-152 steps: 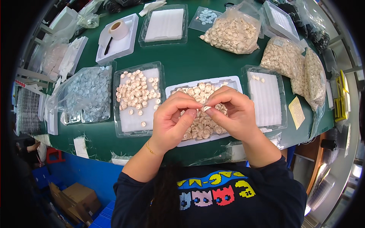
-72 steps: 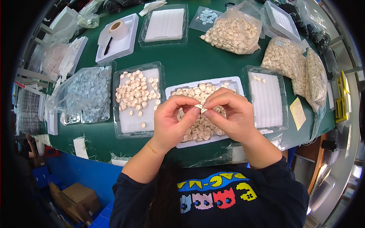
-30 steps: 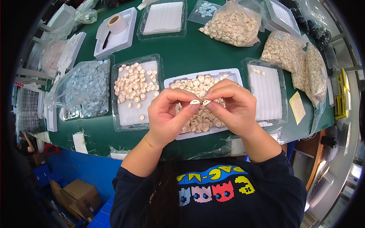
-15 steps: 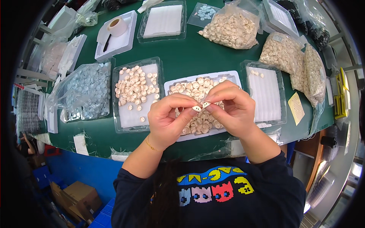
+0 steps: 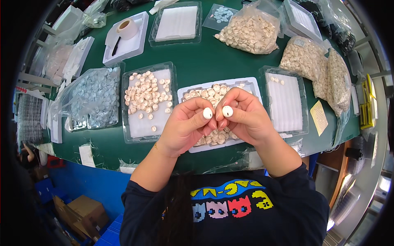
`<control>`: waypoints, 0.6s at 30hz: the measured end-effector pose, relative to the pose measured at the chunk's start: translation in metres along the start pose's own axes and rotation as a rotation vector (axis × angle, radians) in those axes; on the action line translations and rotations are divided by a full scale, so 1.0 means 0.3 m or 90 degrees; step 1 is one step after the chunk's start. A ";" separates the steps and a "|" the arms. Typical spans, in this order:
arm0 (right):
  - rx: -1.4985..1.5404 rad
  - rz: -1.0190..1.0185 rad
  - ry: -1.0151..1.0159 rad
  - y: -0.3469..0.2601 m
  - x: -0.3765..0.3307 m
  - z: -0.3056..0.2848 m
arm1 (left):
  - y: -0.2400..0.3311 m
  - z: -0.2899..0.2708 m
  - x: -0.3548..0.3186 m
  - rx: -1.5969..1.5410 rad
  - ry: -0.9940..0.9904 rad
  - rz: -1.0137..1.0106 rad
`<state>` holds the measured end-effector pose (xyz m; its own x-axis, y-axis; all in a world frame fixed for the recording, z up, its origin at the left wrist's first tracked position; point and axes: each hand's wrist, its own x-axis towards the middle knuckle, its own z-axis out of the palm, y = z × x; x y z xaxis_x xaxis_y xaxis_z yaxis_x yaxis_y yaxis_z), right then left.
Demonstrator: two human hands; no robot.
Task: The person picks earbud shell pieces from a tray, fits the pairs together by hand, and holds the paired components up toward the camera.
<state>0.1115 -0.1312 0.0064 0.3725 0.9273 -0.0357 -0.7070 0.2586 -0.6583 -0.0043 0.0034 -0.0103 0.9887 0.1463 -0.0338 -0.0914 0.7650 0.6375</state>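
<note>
In the head view, our left hand [image 5: 184, 126] pinches a white round piece [image 5: 208, 113], and our right hand [image 5: 249, 119] pinches a second piece [image 5: 227, 111] just beside it. Under both pinches sits a white tray [image 5: 205, 148] of pale pieces [image 5: 213, 140]. If we pinch too loosely, one might fall and get mixed in.

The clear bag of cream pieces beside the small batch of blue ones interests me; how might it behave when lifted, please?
The clear bag would probably sag, since it looks thin and creased around the cream pieces. They would likely shift, as they look loose. It may feel fairly weighty, with so many piled inside.
</note>
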 end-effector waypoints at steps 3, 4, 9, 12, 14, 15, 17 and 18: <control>0.081 0.040 -0.023 0.006 0.001 -0.008 | 0.001 -0.001 0.005 -0.057 -0.057 -0.028; 0.102 0.049 -0.028 0.007 0.001 -0.009 | 0.004 0.003 0.006 -0.060 -0.063 -0.033; 0.106 0.054 -0.027 0.007 0.000 -0.012 | 0.005 0.009 0.009 -0.013 -0.060 -0.031; 0.108 0.053 -0.028 0.008 0.000 -0.013 | 0.000 0.008 0.009 -0.061 -0.078 -0.027; 0.111 0.052 -0.028 0.008 0.001 -0.014 | 0.001 0.013 0.009 -0.037 -0.070 -0.010; 0.106 0.054 -0.030 0.006 0.001 -0.012 | 0.000 0.011 0.009 -0.037 -0.070 -0.011; 0.102 0.055 -0.032 0.002 0.003 -0.013 | 0.000 0.006 0.008 -0.018 -0.072 -0.008; 0.088 0.033 -0.024 -0.003 0.004 -0.016 | 0.004 0.006 0.010 -0.018 -0.073 -0.008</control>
<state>0.1154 -0.1315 0.0033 0.3120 0.9494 -0.0364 -0.8014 0.2424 -0.5468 -0.0013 0.0035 -0.0082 0.9968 0.0649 0.0470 -0.0801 0.7845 0.6150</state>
